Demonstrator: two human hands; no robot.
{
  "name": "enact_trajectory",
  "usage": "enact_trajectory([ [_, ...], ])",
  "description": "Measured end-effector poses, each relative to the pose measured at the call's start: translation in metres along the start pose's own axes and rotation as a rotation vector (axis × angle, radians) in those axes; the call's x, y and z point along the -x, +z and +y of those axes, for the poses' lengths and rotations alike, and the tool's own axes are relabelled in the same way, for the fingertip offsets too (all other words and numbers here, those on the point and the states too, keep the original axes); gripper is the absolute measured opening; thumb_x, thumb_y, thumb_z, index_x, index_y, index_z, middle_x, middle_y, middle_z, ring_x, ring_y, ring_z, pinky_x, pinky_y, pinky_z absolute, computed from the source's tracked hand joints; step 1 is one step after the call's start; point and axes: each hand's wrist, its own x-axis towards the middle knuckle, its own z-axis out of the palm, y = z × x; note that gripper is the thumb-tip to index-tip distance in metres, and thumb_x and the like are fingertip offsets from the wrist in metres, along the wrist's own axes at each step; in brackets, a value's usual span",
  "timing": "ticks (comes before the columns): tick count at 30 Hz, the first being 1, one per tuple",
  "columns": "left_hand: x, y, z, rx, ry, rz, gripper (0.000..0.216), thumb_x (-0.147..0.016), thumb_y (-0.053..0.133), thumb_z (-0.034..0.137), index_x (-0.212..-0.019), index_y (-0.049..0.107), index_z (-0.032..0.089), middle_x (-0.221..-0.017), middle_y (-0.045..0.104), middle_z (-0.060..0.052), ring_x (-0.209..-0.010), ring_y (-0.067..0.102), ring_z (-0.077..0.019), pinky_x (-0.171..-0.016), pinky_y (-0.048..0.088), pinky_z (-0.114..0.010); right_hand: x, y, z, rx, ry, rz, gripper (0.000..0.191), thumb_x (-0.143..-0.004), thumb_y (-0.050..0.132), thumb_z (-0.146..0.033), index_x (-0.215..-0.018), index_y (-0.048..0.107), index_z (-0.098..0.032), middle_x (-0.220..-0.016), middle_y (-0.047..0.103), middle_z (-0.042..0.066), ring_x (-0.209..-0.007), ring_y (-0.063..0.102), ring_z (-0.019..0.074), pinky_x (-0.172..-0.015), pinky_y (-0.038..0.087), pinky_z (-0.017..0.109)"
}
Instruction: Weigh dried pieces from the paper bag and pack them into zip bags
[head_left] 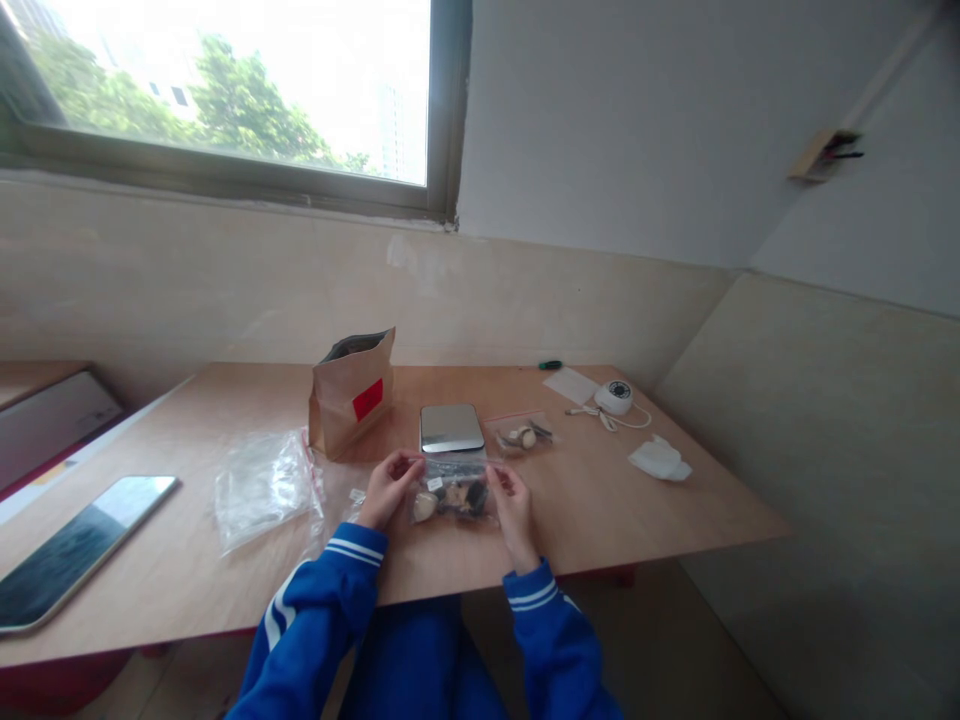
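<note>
My left hand [388,487] and my right hand [511,497] both pinch the top corners of a small clear zip bag [453,495] holding light and dark lumps. The bag lies on the wooden table [600,500] just in front of me. Directly behind it sits a small scale with a shiny metal plate [451,428]. A second small clear bag with similar pieces [520,436] lies to the right of the scale. A brown paper pouch with a red label [352,393] stands open behind my left hand.
A heap of clear zip bags [264,484] lies at the left. A tablet with a dark screen [73,548] rests near the left edge. A white round device with a cable [615,398], a crumpled tissue [660,460], a paper slip [571,385] and a green pen [550,365] lie at the right rear.
</note>
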Motion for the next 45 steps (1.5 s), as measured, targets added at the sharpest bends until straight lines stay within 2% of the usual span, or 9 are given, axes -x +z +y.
enact_trajectory([
  [11, 0.0014, -0.001, -0.0002, 0.044, -0.008, -0.005, 0.032, -0.069, 0.069, 0.045, -0.077, 0.061, 0.015, -0.077, 0.069, -0.005, -0.075, 0.064, -0.0169, -0.072, 0.05, -0.029, 0.0, -0.0027, 0.0034, 0.004, -0.066, 0.042, 0.034, -0.078, 0.062, -0.046, -0.09, 0.066, -0.015, -0.082, 0.07, 0.006, -0.074, 0.062, 0.0178, -0.071, 0.045, 0.029],
  [16, 0.002, 0.0004, 0.0006, 0.035, 0.001, -0.057, 0.033, -0.071, 0.067, 0.046, -0.079, 0.059, 0.016, -0.075, 0.068, -0.003, -0.074, 0.063, -0.0163, -0.071, 0.05, -0.028, -0.0008, -0.0035, 0.0045, -0.061, -0.049, 0.045, 0.033, -0.078, 0.062, -0.047, -0.09, 0.065, -0.016, -0.085, 0.07, 0.005, -0.078, 0.063, 0.0181, -0.074, 0.046, 0.029],
  [24, 0.0033, 0.0032, 0.0058, 0.018, -0.075, -0.135, 0.036, -0.071, 0.067, 0.045, -0.089, 0.062, 0.015, -0.081, 0.069, -0.004, -0.075, 0.065, -0.017, -0.069, 0.051, -0.028, 0.0019, 0.0006, -0.0014, -0.082, 0.015, -0.065, 0.035, -0.074, 0.065, -0.047, -0.092, 0.064, -0.017, -0.085, 0.069, 0.004, -0.081, 0.064, 0.0182, -0.074, 0.047, 0.028],
  [36, 0.0042, 0.0029, 0.0058, -0.028, -0.051, -0.09, 0.032, -0.068, 0.069, 0.043, -0.082, 0.063, 0.015, -0.076, 0.068, -0.004, -0.071, 0.064, -0.0168, -0.065, 0.05, -0.026, 0.0037, 0.0012, -0.0043, -0.012, -0.037, -0.049, 0.027, -0.075, 0.066, -0.043, -0.082, 0.065, -0.018, -0.078, 0.067, 0.003, -0.075, 0.061, 0.0173, -0.069, 0.047, 0.028],
  [45, 0.0058, 0.0034, 0.0088, -0.042, -0.029, -0.106, 0.033, -0.071, 0.066, 0.045, -0.084, 0.061, 0.015, -0.08, 0.067, -0.004, -0.075, 0.064, -0.0173, -0.068, 0.051, -0.028, 0.0035, 0.0015, -0.0034, -0.072, 0.022, -0.071, 0.035, -0.074, 0.066, -0.046, -0.092, 0.065, -0.016, -0.083, 0.069, 0.005, -0.077, 0.063, 0.0185, -0.07, 0.048, 0.029],
])
